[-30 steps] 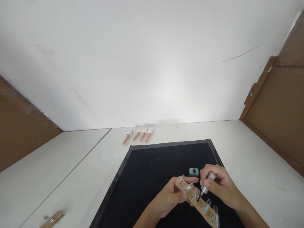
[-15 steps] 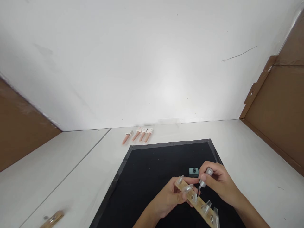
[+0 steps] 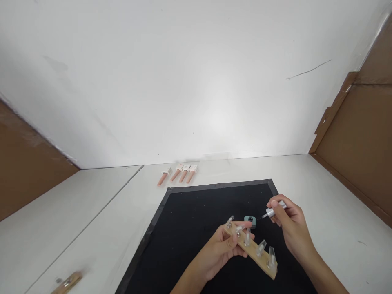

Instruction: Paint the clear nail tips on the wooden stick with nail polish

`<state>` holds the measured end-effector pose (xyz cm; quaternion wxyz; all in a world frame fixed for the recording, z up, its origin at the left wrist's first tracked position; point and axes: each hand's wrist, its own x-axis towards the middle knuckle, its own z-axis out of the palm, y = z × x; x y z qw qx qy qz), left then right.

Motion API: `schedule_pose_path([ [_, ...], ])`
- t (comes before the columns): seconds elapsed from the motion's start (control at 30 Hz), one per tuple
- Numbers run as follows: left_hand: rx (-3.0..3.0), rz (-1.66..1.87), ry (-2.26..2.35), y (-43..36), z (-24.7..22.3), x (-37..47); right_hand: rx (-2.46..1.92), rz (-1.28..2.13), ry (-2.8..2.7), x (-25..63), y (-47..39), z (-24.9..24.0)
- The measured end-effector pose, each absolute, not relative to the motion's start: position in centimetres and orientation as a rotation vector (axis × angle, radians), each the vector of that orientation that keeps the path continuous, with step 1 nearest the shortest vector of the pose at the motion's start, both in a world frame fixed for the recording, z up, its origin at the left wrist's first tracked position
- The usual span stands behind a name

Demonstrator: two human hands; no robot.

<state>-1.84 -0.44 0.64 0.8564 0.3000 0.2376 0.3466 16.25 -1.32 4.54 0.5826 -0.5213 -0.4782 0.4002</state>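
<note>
My left hand grips a wooden nail-tip display stand that carries several clear false nails in a row; its thumb lies on top, and the stand slants down to the right. Between the fingertips of my right hand is a nail polish brush with a silver cap, its bristles pointing left. The brush is apart from the nails. A teal nail polish bottle stands open on the black mat, just left of the brush tip and behind my left fingers.
Several pink-handled bottles with white tops lie on the white table behind the mat. Another wooden piece is at the lower left. Brown cardboard panels flank the table, and a white wall rises behind.
My right hand has moved up and right, taking the brush off a middle nail toward the bottle. My left hand has raised and turned the stand slightly.
</note>
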Motion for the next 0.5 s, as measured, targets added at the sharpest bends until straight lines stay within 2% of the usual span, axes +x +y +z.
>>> schedule_pose_path([
  [0.23,0.396,0.857,0.455,0.1,-0.4,-2.5,-1.203,0.866,-0.975,16.2,-1.1,4.5],
  [0.5,0.201,0.969,0.396,0.5,-1.9,-2.5,-1.317,0.793,-1.070,16.2,-1.3,4.4],
])
